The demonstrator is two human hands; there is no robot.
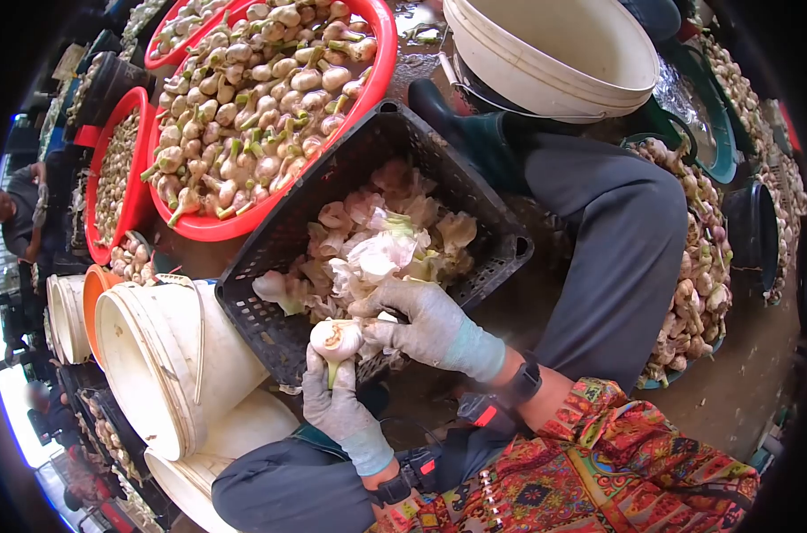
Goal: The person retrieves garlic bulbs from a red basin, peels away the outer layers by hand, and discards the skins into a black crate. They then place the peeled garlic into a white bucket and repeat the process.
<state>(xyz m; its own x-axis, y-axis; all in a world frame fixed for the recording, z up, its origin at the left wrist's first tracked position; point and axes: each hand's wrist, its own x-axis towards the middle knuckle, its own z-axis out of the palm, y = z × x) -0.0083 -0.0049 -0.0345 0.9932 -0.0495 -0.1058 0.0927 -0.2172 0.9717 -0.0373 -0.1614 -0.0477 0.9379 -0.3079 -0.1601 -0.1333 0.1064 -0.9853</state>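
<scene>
A garlic bulb [334,340] with a short green stem is held between my two gloved hands, over the near side of a black crate. My left hand [339,410] grips it from below around the stem, fingers closed. From the right, my right hand [426,324] pinches at the bulb's side, where a bit of pale skin shows. Loose papery garlic skins [381,244] lie heaped in the black plastic crate [270,333] just beyond my hands.
A red tub [388,53] full of garlic bulbs stands beyond the crate. White buckets [203,342] lie at left; a large white bucket [555,53] stands at upper right. More garlic [688,293] is heaped right of my leg. People [21,213] are at far left.
</scene>
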